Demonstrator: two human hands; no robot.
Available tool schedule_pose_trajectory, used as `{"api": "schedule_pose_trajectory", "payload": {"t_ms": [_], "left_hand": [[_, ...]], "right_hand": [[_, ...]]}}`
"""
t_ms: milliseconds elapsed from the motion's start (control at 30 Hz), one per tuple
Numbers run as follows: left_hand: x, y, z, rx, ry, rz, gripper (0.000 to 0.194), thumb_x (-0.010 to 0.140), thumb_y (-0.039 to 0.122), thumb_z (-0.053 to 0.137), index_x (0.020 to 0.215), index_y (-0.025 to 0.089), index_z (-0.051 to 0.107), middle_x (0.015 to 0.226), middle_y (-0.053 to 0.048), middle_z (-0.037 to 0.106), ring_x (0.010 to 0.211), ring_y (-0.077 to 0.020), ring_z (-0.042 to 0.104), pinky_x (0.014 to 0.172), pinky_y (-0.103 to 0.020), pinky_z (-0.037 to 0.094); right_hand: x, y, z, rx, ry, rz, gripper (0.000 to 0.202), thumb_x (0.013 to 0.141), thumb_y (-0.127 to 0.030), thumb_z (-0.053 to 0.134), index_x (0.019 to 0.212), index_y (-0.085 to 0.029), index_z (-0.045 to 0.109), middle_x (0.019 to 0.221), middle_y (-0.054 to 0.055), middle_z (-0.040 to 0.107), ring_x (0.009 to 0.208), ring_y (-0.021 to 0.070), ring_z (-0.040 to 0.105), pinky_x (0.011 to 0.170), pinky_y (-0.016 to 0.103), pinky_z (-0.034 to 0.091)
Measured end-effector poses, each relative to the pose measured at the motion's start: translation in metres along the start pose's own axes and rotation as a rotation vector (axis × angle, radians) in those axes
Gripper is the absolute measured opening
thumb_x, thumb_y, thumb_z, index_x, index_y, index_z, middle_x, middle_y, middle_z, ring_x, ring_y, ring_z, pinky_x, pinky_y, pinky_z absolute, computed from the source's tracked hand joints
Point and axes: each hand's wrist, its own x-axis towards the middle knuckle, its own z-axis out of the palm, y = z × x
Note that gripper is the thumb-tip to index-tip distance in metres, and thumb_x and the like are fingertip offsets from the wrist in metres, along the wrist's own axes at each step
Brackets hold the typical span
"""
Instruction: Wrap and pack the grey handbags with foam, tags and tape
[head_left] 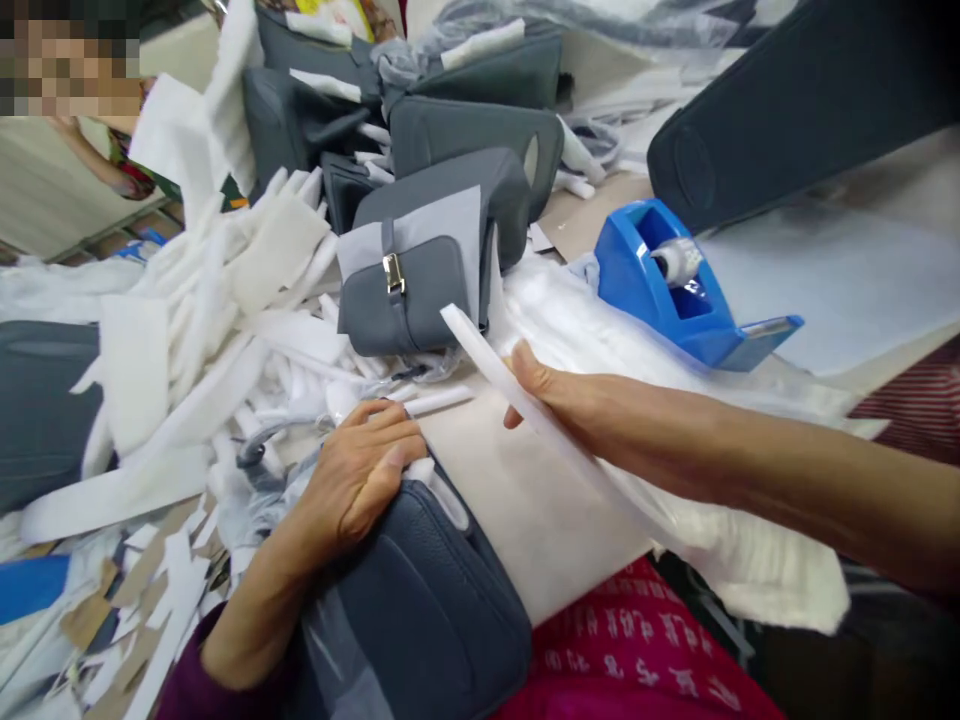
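A dark blue-grey bag (435, 600) lies at the lower middle, close to the person's lap. My left hand (367, 465) is closed over its upper edge, where a piece of white padding pokes out. To the right, my right hand (536, 385) pinches a long white foam strip (487, 355) between thumb and fingers. The strip slants down and to the right, passing under my forearm. A pale sheet (540, 500) lies beneath, between the bag and the strip. Just beyond my hands sits a grey bag with a metal buckle (409, 290).
A blue tape dispenser (667, 285) stands at the right. White foam pieces (217, 290) are heaped at the left, with paper scraps (165, 600) below. More grey bags (469, 140) stand at the back, and a large dark one (787, 110) at the right. A person's arm (97, 160) shows upper left.
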Motion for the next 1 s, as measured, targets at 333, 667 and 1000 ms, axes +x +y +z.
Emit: {"api": "schedule_pose_trajectory", "payload": {"t_ms": [333, 667, 1000], "left_hand": [[0.001, 0.006, -0.003, -0.089, 0.034, -0.026, 0.04, 0.095, 0.022, 0.022, 0.077, 0.019, 0.058, 0.08, -0.005, 0.061, 0.079, -0.0203, 0.051, 0.089, -0.042, 0.034], [-0.004, 0.002, 0.001, -0.078, 0.077, 0.018, 0.043, 0.096, 0.023, 0.02, 0.071, 0.018, 0.055, 0.069, -0.004, 0.054, 0.071, -0.0193, 0.046, 0.084, -0.042, 0.036], [-0.005, 0.0, 0.005, -0.073, 0.108, -0.084, 0.035, 0.097, 0.027, 0.028, 0.091, 0.019, 0.062, 0.109, -0.006, 0.063, 0.104, -0.0217, 0.051, 0.095, -0.037, 0.036]], "right_hand": [[0.033, 0.047, 0.019, -0.483, 0.032, 0.04, 0.012, 0.073, -0.027, 0.066, 0.072, -0.018, 0.058, 0.068, 0.002, 0.059, 0.061, 0.0127, 0.05, 0.052, 0.024, 0.029], [0.052, 0.046, 0.065, -0.527, 0.046, 0.052, 0.015, 0.071, -0.03, 0.068, 0.066, -0.017, 0.062, 0.06, -0.002, 0.054, 0.057, 0.0106, 0.044, 0.053, 0.025, 0.027], [0.074, 0.059, 0.08, -0.22, 0.001, 0.031, 0.015, 0.076, -0.016, 0.053, 0.062, -0.014, 0.059, 0.054, -0.002, 0.05, 0.053, 0.0098, 0.043, 0.052, 0.023, 0.032]]}}
